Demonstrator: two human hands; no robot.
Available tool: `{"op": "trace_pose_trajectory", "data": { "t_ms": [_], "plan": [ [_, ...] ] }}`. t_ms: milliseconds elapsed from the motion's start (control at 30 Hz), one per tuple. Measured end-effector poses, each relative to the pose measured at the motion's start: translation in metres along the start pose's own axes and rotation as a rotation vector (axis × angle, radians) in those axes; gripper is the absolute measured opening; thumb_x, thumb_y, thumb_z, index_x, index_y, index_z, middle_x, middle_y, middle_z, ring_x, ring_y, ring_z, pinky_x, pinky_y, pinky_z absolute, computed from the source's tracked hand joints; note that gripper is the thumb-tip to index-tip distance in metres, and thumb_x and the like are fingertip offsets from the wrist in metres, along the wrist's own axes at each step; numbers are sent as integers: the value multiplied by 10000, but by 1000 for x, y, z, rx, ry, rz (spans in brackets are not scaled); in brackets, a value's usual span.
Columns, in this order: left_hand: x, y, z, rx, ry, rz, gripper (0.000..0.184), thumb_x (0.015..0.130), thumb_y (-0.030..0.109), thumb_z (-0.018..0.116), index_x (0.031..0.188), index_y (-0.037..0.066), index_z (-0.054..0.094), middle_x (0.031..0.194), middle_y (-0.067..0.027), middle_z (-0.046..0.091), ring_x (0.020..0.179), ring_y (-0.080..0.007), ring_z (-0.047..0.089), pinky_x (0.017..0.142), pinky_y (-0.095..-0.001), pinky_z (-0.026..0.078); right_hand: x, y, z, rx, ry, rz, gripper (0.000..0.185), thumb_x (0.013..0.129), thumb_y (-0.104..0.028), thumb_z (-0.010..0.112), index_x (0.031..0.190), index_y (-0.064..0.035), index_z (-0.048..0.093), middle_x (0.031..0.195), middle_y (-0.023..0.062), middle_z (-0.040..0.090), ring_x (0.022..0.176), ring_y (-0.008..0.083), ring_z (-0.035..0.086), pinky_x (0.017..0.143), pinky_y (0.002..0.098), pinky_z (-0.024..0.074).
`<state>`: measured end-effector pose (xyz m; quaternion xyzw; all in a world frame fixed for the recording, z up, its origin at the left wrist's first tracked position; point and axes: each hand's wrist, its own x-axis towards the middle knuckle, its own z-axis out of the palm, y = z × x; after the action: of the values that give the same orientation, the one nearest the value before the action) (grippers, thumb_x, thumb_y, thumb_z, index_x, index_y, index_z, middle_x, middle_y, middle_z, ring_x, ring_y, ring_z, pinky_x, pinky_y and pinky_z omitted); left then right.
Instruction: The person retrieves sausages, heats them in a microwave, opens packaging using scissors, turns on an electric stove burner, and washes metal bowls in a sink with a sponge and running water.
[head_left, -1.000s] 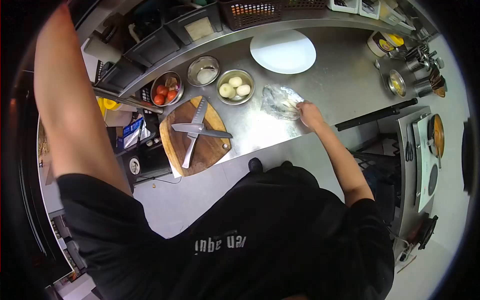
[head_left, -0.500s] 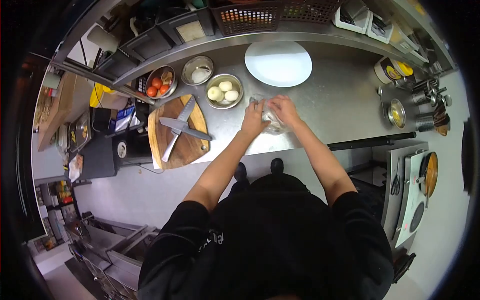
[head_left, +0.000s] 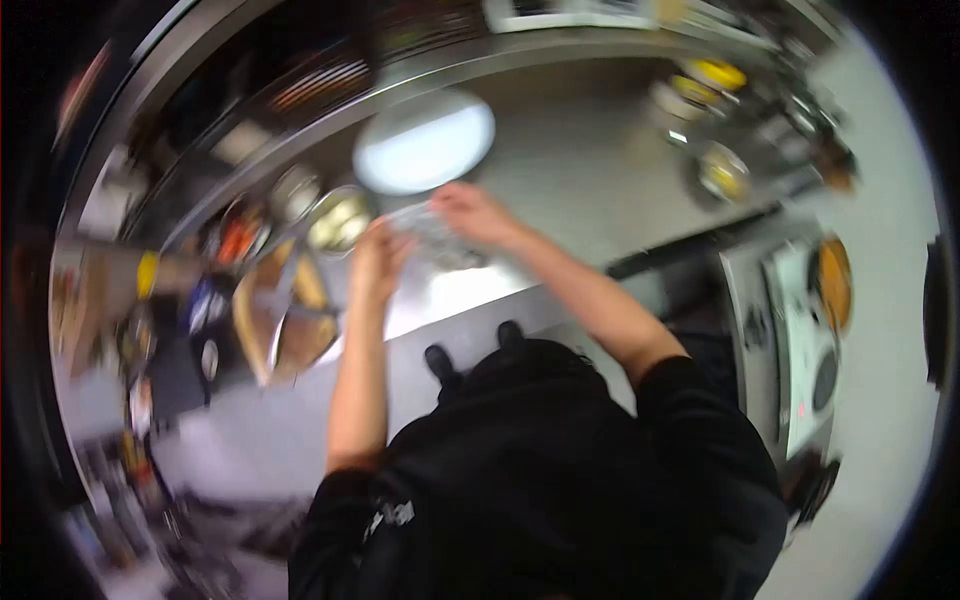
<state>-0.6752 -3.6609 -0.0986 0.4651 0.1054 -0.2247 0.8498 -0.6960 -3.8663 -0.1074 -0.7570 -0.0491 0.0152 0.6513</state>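
Between my two hands a clear plastic bag is stretched over the front part of the steel counter. My left hand [head_left: 380,255] holds its left side, and my right hand [head_left: 470,213] pinches its upper right edge. What lies inside the bag [head_left: 435,235] is too blurred to tell. Just left of my left hand stands a metal bowl of peeled whitish pieces [head_left: 340,222]. Farther left, a wooden cutting board [head_left: 258,325] bears two crossed knives [head_left: 285,300]. Behind the bag rests a large white oval plate [head_left: 425,140].
At the left are a bowl of tomatoes [head_left: 240,238] and another metal bowl [head_left: 296,193]. A yellow-lidded tub [head_left: 700,88] and a bowl with yellow contents [head_left: 722,173] stand at the right. A shelf edge [head_left: 520,62] runs behind the counter.
My left hand has come down from the upper left to the bag. Both hands now hold the bag spread between them. The view has turned and blurred.
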Motion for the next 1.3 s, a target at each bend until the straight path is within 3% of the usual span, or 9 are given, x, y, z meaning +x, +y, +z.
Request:
{"op": "trace_pose_trajectory", "data": {
  "t_ms": [100,300,367,633,800,867,1000,1033,1300],
  "plan": [
    [5,-3,17,470,79,68,162,929,258,548,1028,136,588,724,89,460,555,-19,393,446,-188,309,-12,-8,-29,-161,150,-110,212,901,-240,595,920,-33,637,879,113,659,791,197,620,718,352,491],
    [4,16,56,790,-174,171,126,941,248,565,961,123,571,573,89,418,400,-5,300,353,-190,205,-50,-72,-18,-506,254,-593,179,822,-140,559,917,-24,657,828,179,642,822,311,619,743,399,492],
    [-4,16,72,915,-158,208,130,934,205,550,985,86,559,579,61,431,430,-15,336,357,-188,241,-51,-61,-4,-491,-99,-268,178,808,-119,549,871,-19,683,782,177,656,832,316,621,748,389,502],
    [-33,25,95,929,-147,327,231,902,113,537,1130,94,506,730,9,479,433,-26,343,344,-183,222,-39,-49,12,-1124,-74,-20,213,799,-272,613,837,-92,721,854,99,698,896,257,663,733,361,508],
    [-14,-33,100,932,-238,172,328,887,32,478,1208,96,481,936,-74,567,689,-106,526,510,-246,437,-38,0,-9,-824,-133,412,433,735,-441,663,1025,-119,679,963,107,690,927,264,654,822,392,496],
    [-27,-54,117,886,-353,295,381,877,76,562,1245,96,465,999,-102,585,843,-169,593,661,-275,510,-60,7,-20,-571,8,-80,403,745,-294,678,1086,-85,634,1039,135,663,957,273,639,826,375,495],
    [-26,-45,104,667,-569,6,529,900,69,548,1390,67,349,1230,-160,553,1022,-224,597,879,-308,477,-60,84,-37,-355,-42,242,341,747,-178,654,1067,-63,630,1016,167,668,950,263,642,815,352,498],
    [-10,-46,77,664,-514,15,529,900,69,548,1390,67,349,1230,-160,553,1022,-224,597,879,-308,477,-63,65,-43,-385,-14,534,330,731,-176,648,1038,-55,652,1026,177,663,955,271,645,814,373,503],
    [48,-120,-45,1334,218,258,678,745,152,708,1326,-32,412,1197,-203,539,1099,-331,540,993,-360,398,-83,106,-54,-970,7,246,249,705,-128,641,937,-49,682,976,160,655,941,323,614,814,424,490]
  ]
}}
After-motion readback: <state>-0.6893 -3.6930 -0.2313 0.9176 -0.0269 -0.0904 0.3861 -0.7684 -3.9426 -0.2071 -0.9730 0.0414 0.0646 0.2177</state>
